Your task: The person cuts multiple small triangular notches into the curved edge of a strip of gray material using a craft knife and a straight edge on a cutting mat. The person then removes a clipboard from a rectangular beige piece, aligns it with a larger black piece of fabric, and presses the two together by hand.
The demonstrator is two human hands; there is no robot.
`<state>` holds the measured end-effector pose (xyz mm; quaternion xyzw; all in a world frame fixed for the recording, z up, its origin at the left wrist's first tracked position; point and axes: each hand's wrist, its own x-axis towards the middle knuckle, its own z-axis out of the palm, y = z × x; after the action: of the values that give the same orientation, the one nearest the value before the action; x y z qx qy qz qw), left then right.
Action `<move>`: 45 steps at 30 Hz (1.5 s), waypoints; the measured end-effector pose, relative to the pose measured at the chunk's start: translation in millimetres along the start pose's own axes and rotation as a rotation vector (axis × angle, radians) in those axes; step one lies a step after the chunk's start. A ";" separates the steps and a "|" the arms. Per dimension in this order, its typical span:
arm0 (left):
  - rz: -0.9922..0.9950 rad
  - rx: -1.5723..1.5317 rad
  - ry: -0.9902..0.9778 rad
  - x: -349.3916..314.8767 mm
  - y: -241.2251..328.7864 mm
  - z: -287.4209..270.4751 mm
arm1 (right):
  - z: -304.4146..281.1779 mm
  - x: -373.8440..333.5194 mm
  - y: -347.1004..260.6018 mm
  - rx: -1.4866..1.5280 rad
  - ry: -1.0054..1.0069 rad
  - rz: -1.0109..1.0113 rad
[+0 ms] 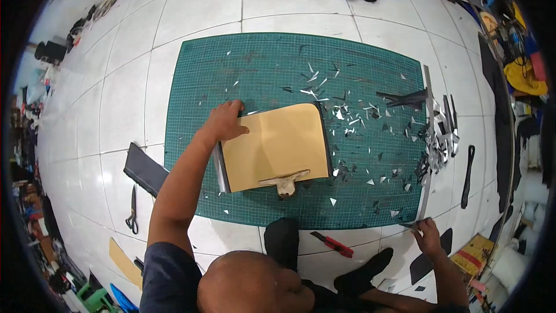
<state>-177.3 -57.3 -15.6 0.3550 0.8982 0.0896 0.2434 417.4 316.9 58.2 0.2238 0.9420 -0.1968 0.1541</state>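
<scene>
A tan board (275,145) with rounded corners lies over dark sheet material on the green cutting mat (208,69). A worn whitish clip (286,186) grips its near edge. My left hand (225,122) grips the board's far left corner, thumb on top and fingers over the edge. Silvery material (220,169) shows along the left side. At the mat's near right corner, my right hand (427,236) pinches a thin dark strip (407,224); its exact kind is too small to make out. A red utility knife (333,244) lies near the mat's front edge.
Black and silver offcuts (347,115) litter the mat's right half and heap by a long metal ruler (427,185). On the tiled floor lie scissors (132,214), a black panel (145,168), a black long-handled object (468,177) and a tan piece (124,262). My feet (282,243) flank the knife.
</scene>
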 end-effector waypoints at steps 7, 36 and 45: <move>-0.042 -0.061 -0.028 -2.5 -7.7 -5.0 | -63.7 151.9 -115.2 0.649 0.312 -0.028; -0.677 -0.676 0.253 -66.3 -17.4 26.0 | 21.1 448.6 -376.4 0.845 0.104 -0.031; -0.490 -1.168 0.225 -70.5 -24.3 38.5 | 23.8 485.1 -403.4 0.777 0.073 0.055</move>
<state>-128.1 -123.6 -30.7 -0.0630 0.7767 0.5423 0.3141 -185.9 149.9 -24.4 0.2978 0.7958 -0.5265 0.0293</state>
